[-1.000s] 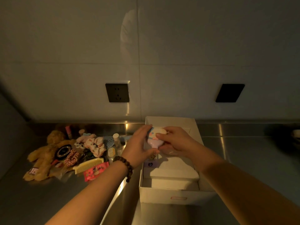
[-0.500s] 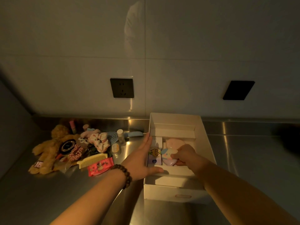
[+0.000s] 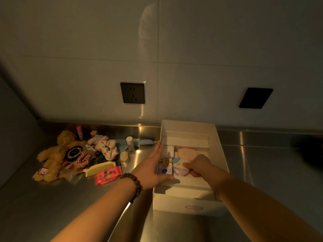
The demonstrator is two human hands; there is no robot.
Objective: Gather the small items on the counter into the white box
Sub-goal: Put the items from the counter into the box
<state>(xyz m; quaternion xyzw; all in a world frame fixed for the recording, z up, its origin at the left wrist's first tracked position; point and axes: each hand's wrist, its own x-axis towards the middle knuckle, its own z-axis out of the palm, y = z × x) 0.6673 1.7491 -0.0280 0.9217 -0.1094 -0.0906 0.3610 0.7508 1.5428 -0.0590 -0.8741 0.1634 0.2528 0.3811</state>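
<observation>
The white box (image 3: 218,144) sits on the steel counter (image 3: 87,198). The left hand (image 3: 153,165), flat and open, presses its side wall. The right hand (image 3: 197,165) grips the pastel case (image 3: 180,167), now lower inside than before.

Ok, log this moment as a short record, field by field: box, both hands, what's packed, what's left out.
box: white box, open, on steel counter
left hand: flat against the box's left wall, holding nothing
right hand: inside box, on round pastel case
packed: small cartoon carton, pink oval item
left out: plush bear, comb, red packet, scrunchies
</observation>
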